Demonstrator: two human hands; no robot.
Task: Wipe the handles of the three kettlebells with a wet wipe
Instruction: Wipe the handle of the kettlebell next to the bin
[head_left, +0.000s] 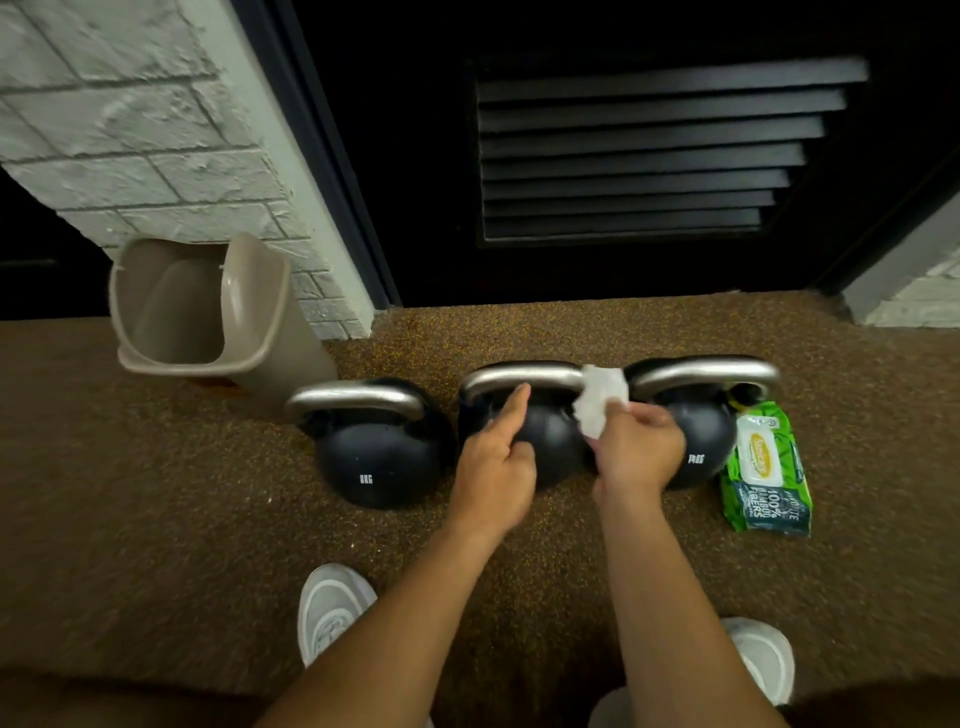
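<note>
Fingers of the right hand (636, 449) pinch one crumpled white wet wipe (600, 400) against the right end of the middle kettlebell's handle (522, 376); the left hand (496, 467) extends its index finger to that handle, other fingers curled. Three black kettlebells stand in a row: the middle kettlebell (545, 441), one left of it (376, 457), one right (696, 431). One green wipes pack (766, 473) lies beyond the rightmost, one beige bin (208, 312) beyond the leftmost.

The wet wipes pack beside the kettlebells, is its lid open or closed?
Closed, it seems. The wet wipes pack lies flat on the floor, and its white lid sits flush with no wipe sticking out.
</note>
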